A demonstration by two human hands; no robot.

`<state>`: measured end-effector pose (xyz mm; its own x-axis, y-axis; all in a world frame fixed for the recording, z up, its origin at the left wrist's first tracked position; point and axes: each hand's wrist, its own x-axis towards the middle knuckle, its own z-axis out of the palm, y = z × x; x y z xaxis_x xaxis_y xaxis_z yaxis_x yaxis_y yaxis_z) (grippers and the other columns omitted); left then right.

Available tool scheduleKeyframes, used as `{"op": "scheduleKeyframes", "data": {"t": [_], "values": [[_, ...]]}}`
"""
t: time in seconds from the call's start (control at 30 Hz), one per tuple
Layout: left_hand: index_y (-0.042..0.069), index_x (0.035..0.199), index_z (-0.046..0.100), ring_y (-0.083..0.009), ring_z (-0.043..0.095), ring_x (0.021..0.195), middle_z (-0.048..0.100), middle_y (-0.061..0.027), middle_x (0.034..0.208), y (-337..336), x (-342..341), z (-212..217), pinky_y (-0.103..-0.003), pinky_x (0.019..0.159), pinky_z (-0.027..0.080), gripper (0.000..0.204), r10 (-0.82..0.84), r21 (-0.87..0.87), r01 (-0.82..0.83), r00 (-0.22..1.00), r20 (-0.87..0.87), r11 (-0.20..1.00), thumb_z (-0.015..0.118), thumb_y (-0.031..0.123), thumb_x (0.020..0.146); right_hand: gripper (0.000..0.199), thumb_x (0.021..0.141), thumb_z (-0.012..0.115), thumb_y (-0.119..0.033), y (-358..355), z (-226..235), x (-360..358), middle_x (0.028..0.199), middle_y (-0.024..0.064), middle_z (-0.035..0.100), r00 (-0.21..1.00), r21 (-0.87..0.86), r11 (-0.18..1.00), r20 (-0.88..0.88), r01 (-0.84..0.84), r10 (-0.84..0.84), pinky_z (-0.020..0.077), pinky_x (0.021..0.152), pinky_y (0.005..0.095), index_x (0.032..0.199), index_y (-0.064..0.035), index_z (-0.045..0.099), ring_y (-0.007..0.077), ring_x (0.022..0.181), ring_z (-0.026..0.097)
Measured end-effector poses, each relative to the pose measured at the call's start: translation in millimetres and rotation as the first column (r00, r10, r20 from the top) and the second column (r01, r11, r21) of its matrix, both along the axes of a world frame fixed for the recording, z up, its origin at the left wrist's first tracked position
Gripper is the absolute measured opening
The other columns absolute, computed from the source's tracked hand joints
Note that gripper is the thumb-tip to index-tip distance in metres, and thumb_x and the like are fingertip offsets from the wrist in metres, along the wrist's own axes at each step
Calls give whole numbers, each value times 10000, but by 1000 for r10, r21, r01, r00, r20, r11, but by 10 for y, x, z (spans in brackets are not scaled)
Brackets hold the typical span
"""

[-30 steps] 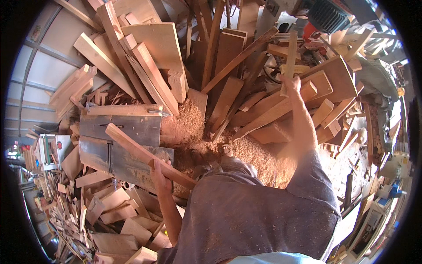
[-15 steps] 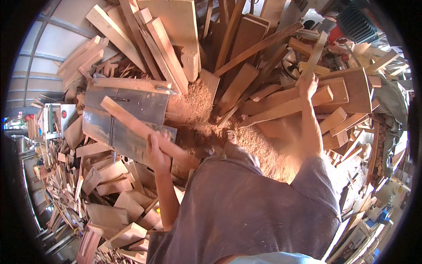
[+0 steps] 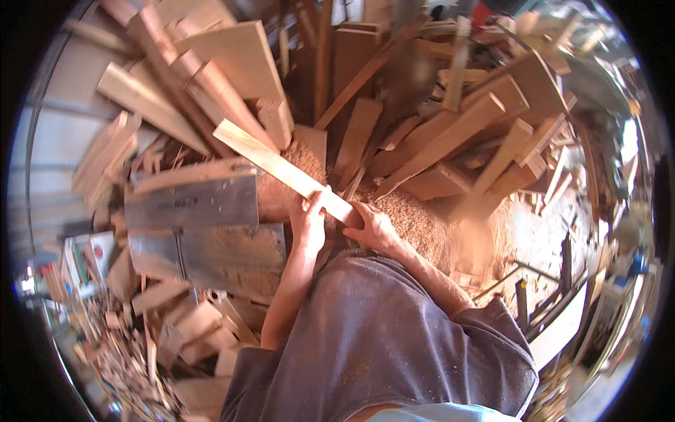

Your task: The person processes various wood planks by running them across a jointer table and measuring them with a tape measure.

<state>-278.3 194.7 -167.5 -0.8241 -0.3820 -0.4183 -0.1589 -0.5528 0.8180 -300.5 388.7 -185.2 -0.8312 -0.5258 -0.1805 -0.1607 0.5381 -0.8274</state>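
A long pale wooden strip (image 3: pixel 278 167) lies slantwise in front of my body, its far end up to the left. Midway along it, my left hand (image 3: pixel 307 224) is closed around the wood. At the near end my right hand (image 3: pixel 374 227) grips the same strip, fingers wrapped over its tip. To the left of my hands is a flat metal machine table (image 3: pixel 204 243) with a narrow gap across it. A wooden rail (image 3: pixel 193 176) runs along the table's far edge. The strip is apart from the table surface, as far as I can see.
Wood shavings (image 3: pixel 422 225) cover the ground ahead and to the right. Planks and boards (image 3: pixel 246 60) lean at the back left. More boards (image 3: pixel 450 141) are stacked to the right. Offcuts (image 3: pixel 193 327) pile up at the lower left.
My right hand has left the leaning lumber at the right and come in to grip the strip's near end. The strip has moved right and away from above the metal table.
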Motion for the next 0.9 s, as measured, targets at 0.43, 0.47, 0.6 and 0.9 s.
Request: {"op": "scheduleKeyframes", "data": {"t": [0.43,0.47,0.6,0.9], "values": [[166,997,595,-63,639,793,629,64,920,-27,303,-914,-194,627,510,155,-688,-16,700,706,169,714,740,124,962,444,763,768,-379,878,343,815,831,142,677,459,1,468,187,884,-868,525,724,407,962,3,657,249,790,660],[154,979,596,-56,599,767,595,70,877,96,294,-933,-204,619,475,152,-723,-14,741,660,203,672,745,132,962,430,771,761,-356,1021,321,914,835,137,678,369,6,379,214,925,-905,525,711,402,979,7,662,241,780,658],[96,967,634,-54,557,729,562,53,806,399,113,-969,-222,605,452,119,-823,-72,856,513,245,512,744,127,933,417,804,717,-275,1493,325,1138,846,117,674,43,-43,37,151,998,-988,531,650,366,1088,23,653,205,737,659],[64,826,547,-118,515,730,534,4,738,659,-270,-1596,-347,625,454,260,-827,-400,844,485,284,358,714,240,921,230,855,759,-229,2978,-738,1317,668,20,540,-347,-251,-430,314,867,-884,397,474,321,811,-82,589,111,556,472]]}}
